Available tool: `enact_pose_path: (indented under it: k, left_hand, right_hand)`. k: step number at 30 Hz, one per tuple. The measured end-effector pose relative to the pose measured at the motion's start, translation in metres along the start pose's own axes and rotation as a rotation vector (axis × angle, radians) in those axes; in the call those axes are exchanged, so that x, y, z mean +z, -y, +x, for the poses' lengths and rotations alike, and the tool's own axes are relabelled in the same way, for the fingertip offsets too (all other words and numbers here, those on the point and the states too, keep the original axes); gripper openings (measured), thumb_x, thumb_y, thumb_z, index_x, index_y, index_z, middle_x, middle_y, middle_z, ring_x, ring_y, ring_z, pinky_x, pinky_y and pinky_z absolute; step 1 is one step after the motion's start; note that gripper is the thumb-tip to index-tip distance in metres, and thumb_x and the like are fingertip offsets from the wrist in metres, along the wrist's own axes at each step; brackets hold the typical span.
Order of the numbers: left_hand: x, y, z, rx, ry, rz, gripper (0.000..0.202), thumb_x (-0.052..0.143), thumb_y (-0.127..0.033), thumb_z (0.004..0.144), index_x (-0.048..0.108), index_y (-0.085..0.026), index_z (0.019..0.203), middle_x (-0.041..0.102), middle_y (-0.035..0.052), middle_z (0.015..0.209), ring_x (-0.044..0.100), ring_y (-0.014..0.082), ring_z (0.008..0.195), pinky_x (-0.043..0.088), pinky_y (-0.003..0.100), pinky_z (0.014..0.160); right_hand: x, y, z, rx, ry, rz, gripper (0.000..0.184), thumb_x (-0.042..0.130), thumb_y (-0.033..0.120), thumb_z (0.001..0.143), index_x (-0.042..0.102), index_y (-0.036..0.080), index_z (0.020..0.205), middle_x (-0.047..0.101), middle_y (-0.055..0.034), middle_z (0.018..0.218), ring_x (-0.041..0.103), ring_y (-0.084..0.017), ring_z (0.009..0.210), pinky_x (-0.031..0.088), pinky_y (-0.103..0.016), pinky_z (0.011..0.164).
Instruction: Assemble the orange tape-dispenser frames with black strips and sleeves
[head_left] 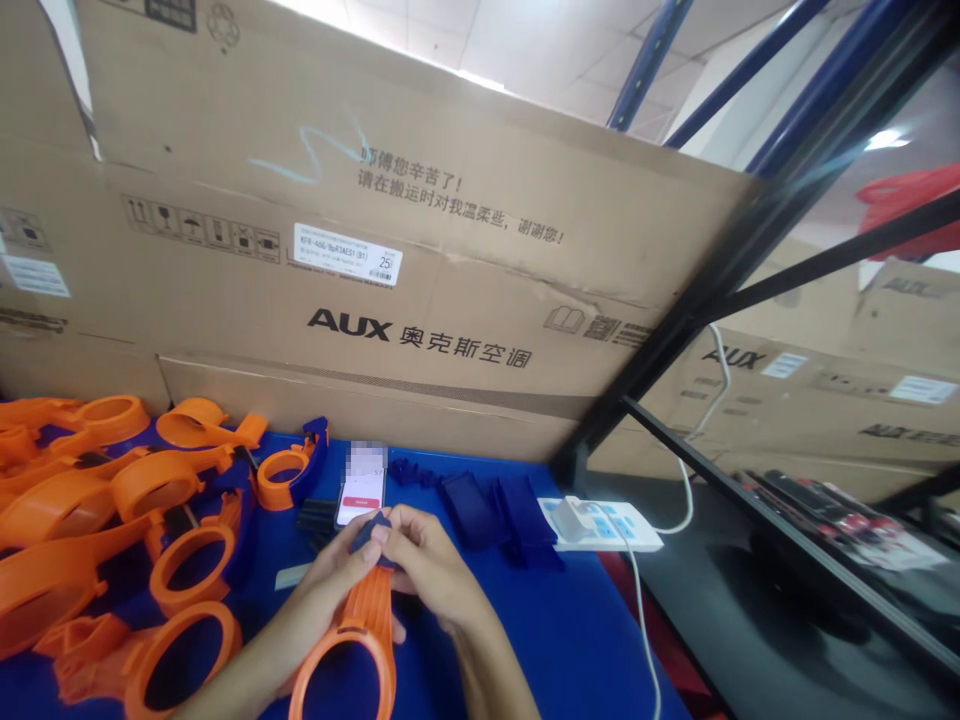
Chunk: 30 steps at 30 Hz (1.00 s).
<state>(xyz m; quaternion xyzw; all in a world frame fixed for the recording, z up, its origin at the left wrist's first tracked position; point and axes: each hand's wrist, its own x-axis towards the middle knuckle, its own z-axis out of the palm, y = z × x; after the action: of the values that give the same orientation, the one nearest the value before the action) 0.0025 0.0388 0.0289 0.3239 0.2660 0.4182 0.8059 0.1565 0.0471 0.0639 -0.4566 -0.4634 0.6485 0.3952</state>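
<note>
Head view: left hand (337,572) curls around the orange ringed part (369,603), right hand (429,565) pinching a blue piece (366,532).

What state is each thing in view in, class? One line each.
left hand, closed around the orange part
right hand, pinching the dark blue piece
orange part, held
dark blue piece, held against the orange part
phone, screen lit
white charger, apparently plugged into the power strip
orange parts at left, unheld
ceiling lamp, lit

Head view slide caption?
Left hand and right hand hold an orange ringed part and blue piece over a blue tabletop.
</note>
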Motion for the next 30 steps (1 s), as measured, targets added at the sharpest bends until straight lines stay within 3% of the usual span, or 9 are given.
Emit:
enact_pose_path:
  k: [7,13,20,26,30]
  left_hand:
    - [0.004,0.002,-0.007,0.068,-0.004,-0.012,0.078,0.078,-0.040,0.087,0.041,-0.025,0.154,0.082,0.0142,0.095,0.079,0.0295,0.060,0.061,0.036,0.056]
    - [0.006,-0.001,-0.010,0.089,-0.001,0.028,0.085,0.078,-0.039,0.087,0.033,-0.027,0.157,0.080,0.0154,0.104,0.079,0.0303,0.065,0.061,0.039,0.061]
    - [0.006,-0.005,-0.008,0.192,-0.094,0.097,0.062,0.079,-0.035,0.084,0.054,-0.028,0.141,0.069,0.0161,0.130,0.078,0.0271,0.067,0.062,0.039,0.060]
    - [0.007,-0.006,-0.011,0.243,-0.115,0.137,0.054,0.078,-0.033,0.085,0.062,-0.029,0.137,0.068,0.0144,0.132,0.077,0.0277,0.074,0.063,0.039,0.064]
    - [0.009,-0.007,-0.015,0.222,-0.107,0.146,0.053,0.079,-0.028,0.084,0.065,-0.030,0.135,0.064,0.0126,0.140,0.076,0.0293,0.087,0.064,0.040,0.073]
  right_hand:
    - [0.001,0.001,-0.002,-0.114,0.018,-0.004,0.045,0.083,0.055,0.076,0.055,0.020,0.077,0.055,0.0030,0.075,0.049,-0.011,0.066,0.042,-0.020,0.058]
    - [0.002,0.003,-0.002,-0.211,0.058,-0.011,0.044,0.080,0.055,0.079,0.053,0.021,0.077,0.056,0.0024,0.077,0.047,-0.011,0.066,0.037,-0.020,0.056]
    - [-0.001,0.006,0.001,-0.221,0.111,-0.072,0.039,0.076,0.057,0.085,0.063,0.021,0.092,0.060,0.0010,0.082,0.053,-0.014,0.071,0.044,-0.024,0.065]
    - [-0.007,0.008,0.004,-0.298,0.186,-0.166,0.036,0.077,0.053,0.085,0.068,0.020,0.096,0.065,-0.0014,0.087,0.056,-0.016,0.078,0.044,-0.026,0.069]
    - [-0.006,0.004,0.004,-0.308,0.117,-0.193,0.037,0.077,0.055,0.084,0.068,0.020,0.092,0.062,-0.0002,0.080,0.052,-0.015,0.070,0.041,-0.025,0.063]
